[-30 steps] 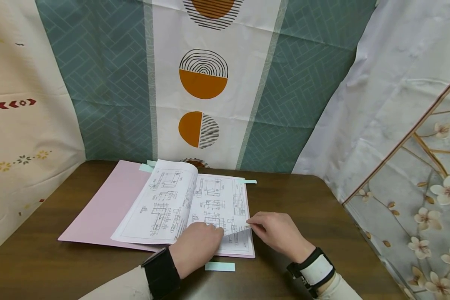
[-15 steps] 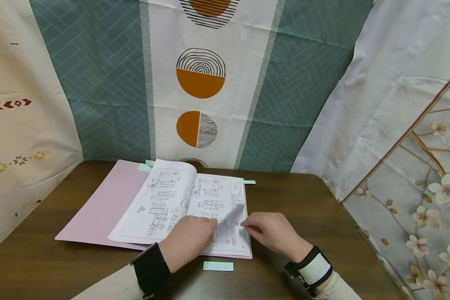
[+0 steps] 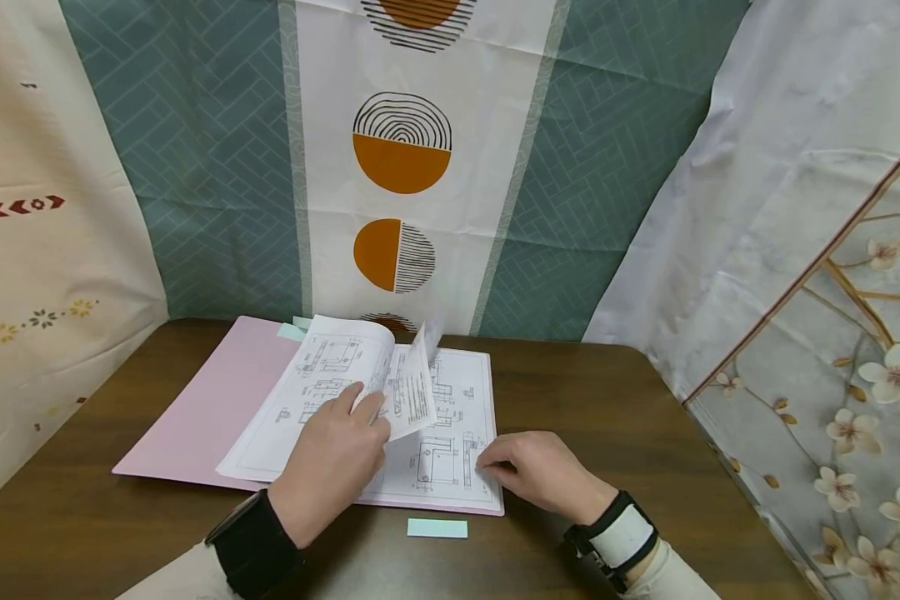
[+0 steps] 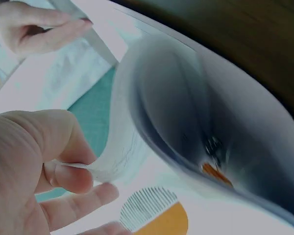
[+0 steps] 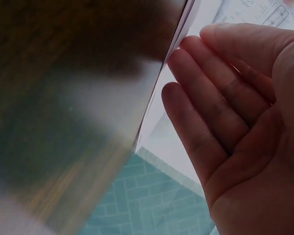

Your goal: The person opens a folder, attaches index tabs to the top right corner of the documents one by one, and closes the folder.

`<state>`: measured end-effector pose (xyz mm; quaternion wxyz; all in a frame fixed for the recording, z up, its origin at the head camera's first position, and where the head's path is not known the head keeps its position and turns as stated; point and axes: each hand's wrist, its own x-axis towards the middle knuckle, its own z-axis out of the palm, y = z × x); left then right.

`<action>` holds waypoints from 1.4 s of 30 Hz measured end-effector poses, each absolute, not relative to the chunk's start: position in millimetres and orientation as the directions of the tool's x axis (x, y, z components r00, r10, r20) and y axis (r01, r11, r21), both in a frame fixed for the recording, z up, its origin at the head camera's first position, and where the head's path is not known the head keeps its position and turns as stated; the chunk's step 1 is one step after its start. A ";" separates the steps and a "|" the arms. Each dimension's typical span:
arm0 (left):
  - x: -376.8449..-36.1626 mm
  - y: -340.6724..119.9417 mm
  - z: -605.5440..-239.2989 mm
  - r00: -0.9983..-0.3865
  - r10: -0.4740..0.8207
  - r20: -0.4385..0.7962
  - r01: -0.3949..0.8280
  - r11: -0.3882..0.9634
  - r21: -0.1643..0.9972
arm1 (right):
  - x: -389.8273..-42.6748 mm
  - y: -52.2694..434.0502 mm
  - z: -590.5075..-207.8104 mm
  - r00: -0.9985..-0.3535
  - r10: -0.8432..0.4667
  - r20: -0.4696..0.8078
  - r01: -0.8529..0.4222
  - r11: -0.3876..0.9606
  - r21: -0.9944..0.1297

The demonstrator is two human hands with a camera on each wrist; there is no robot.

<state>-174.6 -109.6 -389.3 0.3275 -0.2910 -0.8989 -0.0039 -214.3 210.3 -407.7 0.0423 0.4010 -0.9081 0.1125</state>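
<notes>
Left hand (image 3: 330,462) pinches a sheet of drawings (image 3: 412,387) and lifts it upright over the open pink folder (image 3: 195,412) on the brown table (image 3: 607,417) — right hand (image 3: 543,471), fingers relaxed, rests on the lower right page (image 3: 450,450) — a pale green label (image 3: 437,528) lies just below.

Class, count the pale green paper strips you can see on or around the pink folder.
2. One strip lies on the table in front of the folder. Another pokes out at the folder's far edge, behind the pages. Others may be hidden beneath pages.
</notes>
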 end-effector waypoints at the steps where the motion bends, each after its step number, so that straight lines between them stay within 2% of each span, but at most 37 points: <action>1: -173.2 -112.8 -388.9 -0.626 0.519 0.582 0.511 0.837 -0.198 | -214.3 209.8 -407.5 -0.677 -0.717 0.166 -0.736 0.655 -0.172; 11: -165.6 -133.4 -395.0 -0.712 0.515 0.478 0.462 0.856 -0.232 | -213.2 209.1 -406.2 -0.692 -0.704 0.159 -0.721 0.670 -0.174; 22: -177.1 -139.4 -403.9 -0.719 0.542 0.435 0.477 0.840 -0.257 | -214.6 206.8 -404.5 -0.705 -0.693 0.153 -0.709 0.685 -0.168; 30: -179.0 -139.8 -407.4 -0.722 0.557 0.410 0.510 0.829 -0.229 | -213.1 207.3 -407.1 -0.711 -0.688 0.149 -0.703 0.690 -0.170; 35: -179.6 -135.3 -407.8 -0.742 0.559 0.370 0.528 0.827 -0.192 | -212.8 207.2 -407.8 -0.717 -0.683 0.143 -0.697 0.695 -0.176; 42: -180.9 -119.0 -406.2 -0.742 0.597 0.303 0.557 0.802 -0.217 | -212.4 207.0 -407.9 -0.714 -0.684 0.151 -0.700 0.691 -0.181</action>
